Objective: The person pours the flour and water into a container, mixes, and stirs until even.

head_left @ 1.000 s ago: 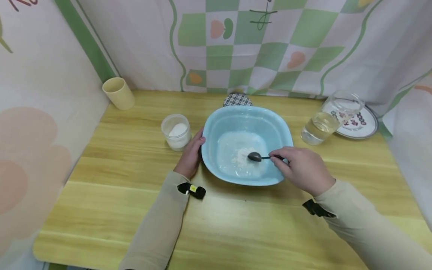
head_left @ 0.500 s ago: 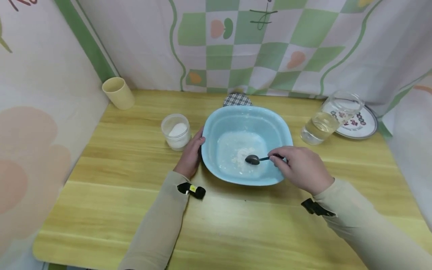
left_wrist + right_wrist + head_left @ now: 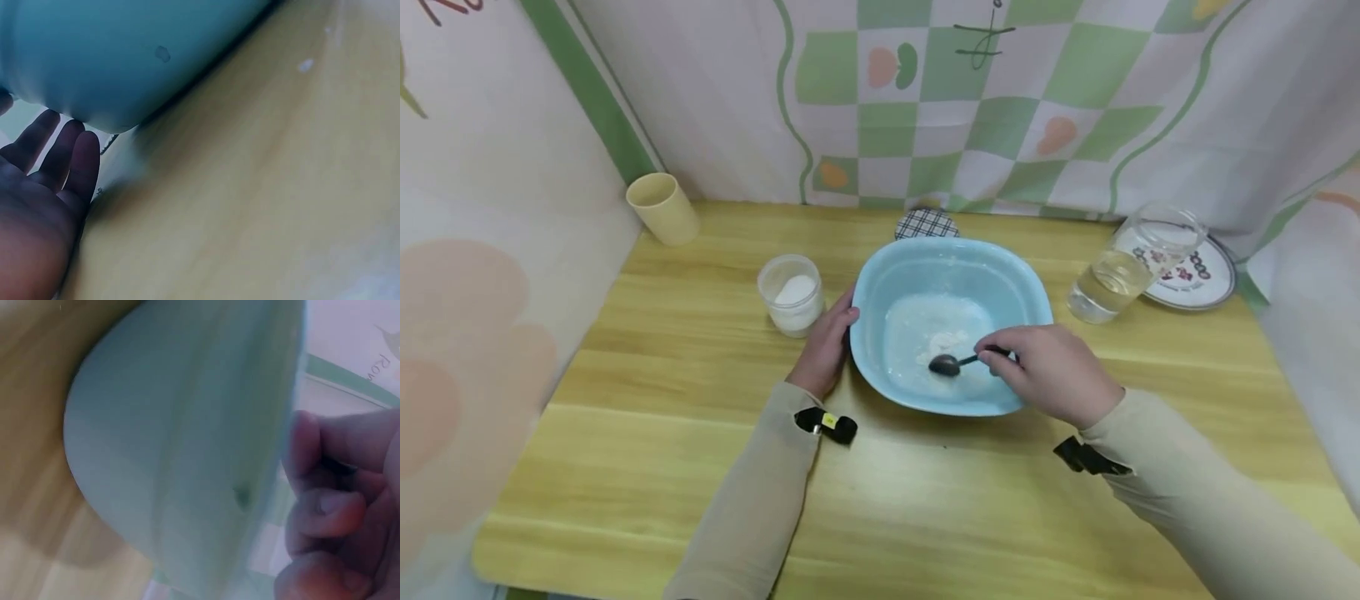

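A light blue plastic basin stands on the wooden table, with white powder in shallow liquid on its bottom. My right hand reaches over the near right rim and pinches the handle of a dark spoon, whose bowl is down in the powder. In the right wrist view, curled fingers show beside the basin's outer wall. My left hand rests against the basin's left side. In the left wrist view its nearly straight fingers touch the outer wall.
A clear tub of white powder stands just left of my left hand. Further back are a pale yellow cup and a checked round mat. At right, a glass jug of pale liquid stands before a patterned plate.
My right hand has moved left and slightly nearer, drawing the spoon through the powder, which is now more spread out. My left hand stays at the basin's side.
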The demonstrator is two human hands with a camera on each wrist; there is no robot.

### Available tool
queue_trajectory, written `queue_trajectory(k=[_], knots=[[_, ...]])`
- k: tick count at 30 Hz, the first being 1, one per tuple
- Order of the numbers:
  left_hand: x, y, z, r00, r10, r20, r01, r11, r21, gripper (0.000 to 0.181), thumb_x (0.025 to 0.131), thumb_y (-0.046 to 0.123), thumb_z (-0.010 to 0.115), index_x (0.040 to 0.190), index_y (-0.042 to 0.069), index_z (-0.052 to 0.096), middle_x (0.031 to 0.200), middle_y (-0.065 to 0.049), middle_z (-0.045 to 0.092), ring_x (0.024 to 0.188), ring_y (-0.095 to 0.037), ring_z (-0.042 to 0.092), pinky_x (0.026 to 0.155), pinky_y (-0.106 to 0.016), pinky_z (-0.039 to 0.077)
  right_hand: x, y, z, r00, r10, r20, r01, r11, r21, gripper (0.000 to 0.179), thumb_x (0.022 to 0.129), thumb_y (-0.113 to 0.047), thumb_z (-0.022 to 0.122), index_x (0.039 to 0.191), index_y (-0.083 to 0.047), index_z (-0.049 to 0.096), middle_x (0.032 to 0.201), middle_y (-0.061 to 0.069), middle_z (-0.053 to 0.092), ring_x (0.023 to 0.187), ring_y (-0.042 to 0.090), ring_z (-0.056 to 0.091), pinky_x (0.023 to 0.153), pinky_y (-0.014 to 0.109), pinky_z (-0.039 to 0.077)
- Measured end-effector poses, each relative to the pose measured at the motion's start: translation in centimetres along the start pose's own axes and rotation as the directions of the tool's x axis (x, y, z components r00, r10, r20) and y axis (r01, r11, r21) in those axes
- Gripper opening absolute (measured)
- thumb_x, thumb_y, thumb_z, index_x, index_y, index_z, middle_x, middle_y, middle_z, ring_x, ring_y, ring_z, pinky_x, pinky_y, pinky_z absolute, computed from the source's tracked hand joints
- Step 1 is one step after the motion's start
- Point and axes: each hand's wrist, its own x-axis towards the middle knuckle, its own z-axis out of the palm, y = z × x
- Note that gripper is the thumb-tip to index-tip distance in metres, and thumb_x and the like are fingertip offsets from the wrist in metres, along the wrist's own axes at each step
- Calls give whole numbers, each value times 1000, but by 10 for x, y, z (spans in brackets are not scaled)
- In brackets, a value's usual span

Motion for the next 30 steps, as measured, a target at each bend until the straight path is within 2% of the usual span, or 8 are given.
queue_trajectory(k=[4,8,11,14,19,24,27,30], knots=[[1,0,0,1000,2,3,-2,1000,10,55,102,23,44,156,13,37,159,1,37,146,-12,32,120,-30,26,5,-3,-2,1000,5,-12,-5,999,-54,13,95,-16,68,99,-11,79,93,2,76,85,22,72,69,45,57],[2,0,-1,1000,6,-5,-6,1000,28,55,100,24,46,154,14,41,157,0,42,143,-13,38,118,-33,32,11,-10,-3,999,4,39,-3,1000,-19,14,96,-17,66,100,-13,79,89,-2,75,78,16,69,67,43,56],[1,-1,-2,1000,7,-24,-6,999,32,56,99,25,47,153,13,43,155,0,44,142,-14,40,117,-35,33,20,-11,-2,999,-3,48,4,999,-33,16,98,-19,64,102,-12,79,91,1,75,79,20,70,67,46,56],[0,-1,-2,1000,8,-11,-7,999,34,56,100,25,47,154,13,41,156,-1,43,142,-15,40,118,-36,33,24,-8,-6,999,29,35,-26,995,-91,15,97,-17,65,99,-10,79,90,4,75,77,23,70,66,47,56],[0,-1,-1,1000,9,-9,-9,999,38,56,99,24,46,154,13,41,156,0,42,142,-14,39,118,-34,33,27,-2,-14,992,39,119,-34,999,-43,18,98,-18,64,101,-10,79,87,0,74,71,15,65,62,40,54],[0,-1,0,1000,10,-4,-10,999,32,57,99,22,45,155,11,40,157,-2,42,142,-16,40,117,-35,33,32,5,-18,993,46,112,-38,997,-72,17,98,-18,64,101,-9,79,89,1,75,73,17,67,65,43,55],[0,-1,-1,1000,-2,-10,2,999,35,57,99,24,46,154,12,40,156,-1,43,141,-16,41,117,-35,34,35,7,-18,989,50,139,-45,998,-40,18,99,-18,63,103,-9,78,88,0,74,71,15,65,66,42,55],[1,-2,2,1000,-8,-12,9,999,39,56,100,24,46,154,12,41,156,-1,44,141,-16,42,117,-36,35,34,11,-20,990,77,117,-71,996,-57,20,100,-18,61,103,-8,78,89,3,75,74,19,67,69,44,55]])
